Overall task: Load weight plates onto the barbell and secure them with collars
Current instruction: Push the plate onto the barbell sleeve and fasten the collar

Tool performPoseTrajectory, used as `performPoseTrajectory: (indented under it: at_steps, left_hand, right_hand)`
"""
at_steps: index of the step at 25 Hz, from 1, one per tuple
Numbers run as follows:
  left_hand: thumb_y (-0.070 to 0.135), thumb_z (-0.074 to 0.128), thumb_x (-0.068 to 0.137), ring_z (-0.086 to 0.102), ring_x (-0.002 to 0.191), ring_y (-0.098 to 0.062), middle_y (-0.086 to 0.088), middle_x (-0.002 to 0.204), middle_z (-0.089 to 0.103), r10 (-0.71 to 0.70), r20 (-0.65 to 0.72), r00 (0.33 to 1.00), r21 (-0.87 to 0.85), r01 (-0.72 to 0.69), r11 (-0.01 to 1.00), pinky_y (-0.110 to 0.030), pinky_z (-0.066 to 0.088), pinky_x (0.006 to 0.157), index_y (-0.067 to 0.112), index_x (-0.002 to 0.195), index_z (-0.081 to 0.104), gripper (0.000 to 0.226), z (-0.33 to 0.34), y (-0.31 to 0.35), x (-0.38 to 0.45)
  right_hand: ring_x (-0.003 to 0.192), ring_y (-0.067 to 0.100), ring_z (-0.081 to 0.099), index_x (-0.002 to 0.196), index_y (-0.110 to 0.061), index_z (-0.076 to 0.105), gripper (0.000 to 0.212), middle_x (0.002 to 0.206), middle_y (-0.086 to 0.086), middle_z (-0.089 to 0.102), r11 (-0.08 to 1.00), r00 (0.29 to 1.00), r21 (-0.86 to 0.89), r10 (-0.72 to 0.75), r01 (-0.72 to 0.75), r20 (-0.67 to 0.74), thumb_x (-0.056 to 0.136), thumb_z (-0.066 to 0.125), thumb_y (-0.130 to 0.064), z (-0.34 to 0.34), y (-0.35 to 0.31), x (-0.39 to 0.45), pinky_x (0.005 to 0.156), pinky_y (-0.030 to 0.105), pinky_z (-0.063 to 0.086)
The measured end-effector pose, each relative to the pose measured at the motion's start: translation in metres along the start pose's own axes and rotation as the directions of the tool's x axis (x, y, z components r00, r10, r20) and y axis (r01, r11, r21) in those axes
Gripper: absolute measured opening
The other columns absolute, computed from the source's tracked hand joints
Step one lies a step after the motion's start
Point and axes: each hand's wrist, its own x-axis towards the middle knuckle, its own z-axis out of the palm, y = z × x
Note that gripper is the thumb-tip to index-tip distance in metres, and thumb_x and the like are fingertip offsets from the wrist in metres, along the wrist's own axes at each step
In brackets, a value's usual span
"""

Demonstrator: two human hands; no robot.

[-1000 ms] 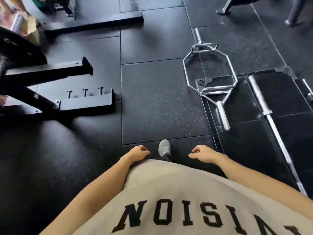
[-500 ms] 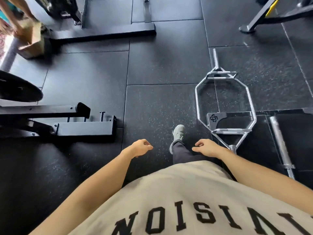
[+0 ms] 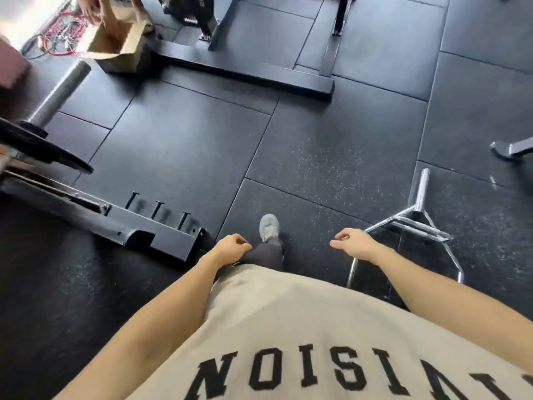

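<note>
Both hands are empty right now. The left hand (image 3: 230,249) hangs in front of the beige shirt (image 3: 302,336) with its fingers loosely curled, holding nothing, and the right hand (image 3: 353,243) is the same, loose and relaxed, thumb and fingers near each other but pinching nothing. One grey shoe (image 3: 269,227) is out front on the black rubber floor (image 3: 317,157).

The barbell sleeve (image 3: 59,92) pokes out at the far left, a shiny steel tube raised off the floor and angled up toward the corner, with a black weight plate (image 3: 43,151) already sitting on it next to the rack. It's well apart from both hands. I can't spot a collar on it from here.

A chrome hex bar (image 3: 415,223) lies on the floor just beside the right hand, partly hidden behind the arm. The black rack base (image 3: 161,235) with three little pegs (image 3: 157,210) runs across on the left. At the top left, an open cardboard box (image 3: 121,50) sits by another person's legs.
</note>
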Motion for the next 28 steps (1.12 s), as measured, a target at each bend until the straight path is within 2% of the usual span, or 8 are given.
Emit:
performPoseTrajectory:
  at_steps: [4, 7, 12, 14, 19, 23, 28]
  left_hand:
    - [0.034, 0.060, 0.095, 0.060, 0.116, -0.022, -0.003, 0.127, 0.066, -0.006, 0.040, 0.999, -0.004, 0.006, 1.000, -0.031, 0.045, 0.099, 0.014, 0.118, 0.067, 0.031, -0.063, 0.048, 0.090]
    - [0.040, 0.060, 0.095, 0.059, 0.116, -0.022, -0.003, 0.127, 0.064, -0.002, 0.037, 0.999, -0.014, 0.003, 1.000, -0.032, 0.045, 0.099, 0.017, 0.120, 0.065, 0.034, -0.150, 0.091, 0.152]
    - [0.047, 0.058, 0.095, 0.057, 0.103, -0.018, -0.003, 0.125, 0.065, -0.023, -0.031, 0.999, -0.068, 0.021, 0.997, -0.032, 0.045, 0.093, 0.018, 0.120, 0.062, 0.038, -0.283, 0.139, 0.227]
    - [0.047, 0.057, 0.096, 0.056, 0.105, -0.019, -0.002, 0.125, 0.062, -0.047, -0.014, 0.999, -0.116, 0.045, 0.992, -0.032, 0.043, 0.093, 0.018, 0.124, 0.060, 0.040, -0.324, 0.152, 0.253]
    - [0.047, 0.055, 0.097, 0.054, 0.107, -0.019, -0.003, 0.131, 0.060, -0.119, 0.016, 0.993, -0.206, 0.120, 0.971, -0.032, 0.042, 0.094, 0.019, 0.127, 0.058, 0.041, -0.413, 0.170, 0.327]
    - [0.051, 0.053, 0.097, 0.054, 0.111, -0.019, 0.001, 0.134, 0.059, -0.179, 0.004, 0.984, -0.293, 0.173, 0.940, -0.033, 0.040, 0.096, 0.024, 0.128, 0.058, 0.041, -0.511, 0.180, 0.386]
    - [0.053, 0.057, 0.092, 0.053, 0.121, -0.017, 0.006, 0.128, 0.061, -0.290, -0.082, 0.953, -0.492, 0.214, 0.844, -0.038, 0.041, 0.105, 0.033, 0.113, 0.061, 0.029, -0.623, 0.172, 0.430]
  right_hand:
    - [0.116, 0.023, 0.057, 0.126, -0.015, 0.059, 0.044, 0.130, 0.006, 0.060, 0.998, 0.999, -0.068, -0.008, 0.011, 0.049, 0.091, 0.065, -0.041, -0.060, -0.070, 0.094, 0.102, 0.035, 0.044]
    - [0.113, 0.021, 0.058, 0.122, -0.016, 0.062, 0.042, 0.127, 0.005, 0.062, 0.995, 0.998, -0.100, 0.009, -0.003, 0.063, 0.089, 0.066, -0.042, -0.119, -0.140, 0.153, 0.101, 0.035, 0.044]
    - [0.110, 0.021, 0.060, 0.117, -0.016, 0.065, 0.036, 0.123, 0.005, 0.065, 0.992, 0.999, -0.119, -0.047, 0.047, 0.008, 0.088, 0.068, -0.037, -0.198, -0.263, 0.233, 0.098, 0.031, 0.044]
    - [0.112, 0.021, 0.059, 0.119, -0.015, 0.065, 0.037, 0.123, 0.004, 0.065, 0.988, 0.997, -0.139, -0.070, 0.073, 0.025, 0.088, 0.068, -0.036, -0.222, -0.312, 0.267, 0.099, 0.031, 0.044]
    - [0.115, 0.022, 0.057, 0.123, -0.012, 0.062, 0.040, 0.127, 0.006, 0.062, 0.961, 0.987, -0.247, -0.094, 0.124, 0.129, 0.091, 0.066, -0.035, -0.275, -0.423, 0.370, 0.096, 0.028, 0.041]
    - [0.115, 0.022, 0.058, 0.121, -0.014, 0.063, 0.039, 0.128, 0.005, 0.062, 0.933, 0.979, -0.326, -0.101, 0.155, 0.178, 0.091, 0.066, -0.038, -0.332, -0.531, 0.458, 0.097, 0.031, 0.043]
    - [0.113, 0.022, 0.059, 0.119, -0.016, 0.063, 0.040, 0.126, 0.004, 0.064, 0.831, 0.956, -0.491, -0.156, 0.262, 0.247, 0.089, 0.066, -0.043, -0.380, -0.685, 0.539, 0.099, 0.032, 0.044]
